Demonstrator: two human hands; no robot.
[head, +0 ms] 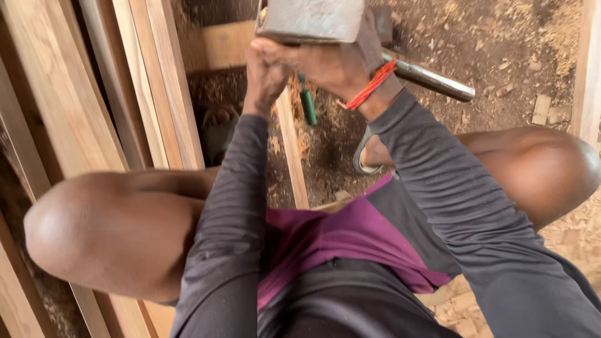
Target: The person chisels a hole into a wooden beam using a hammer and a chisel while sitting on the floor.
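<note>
Two bare knees frame the shot, wide apart, with purple shorts low between them and dark grey sleeves running up the middle. Off to the left leans a stack of long planks (94, 94), pale and reddish, edge to edge. Beyond the knees, sawdust-strewn dirt ground (501, 44) fills the top right, littered with wood chips.

Up at the top edge sits a grey metal block (310, 19), partly cut off by the frame, and both hands are on it. Left hand (266, 66) is curled shut just under its lower edge, fingers closed tight against it. Right hand (341, 62) is clamped on the block's right side, a red string band (370, 86) round the wrist. A steel bar (432, 78) juts out to the right from behind that wrist.

Below the hands, a narrow wooden strip (293, 150) runs down toward the lap, and a small green handle (308, 103) shows just beside it.
</note>
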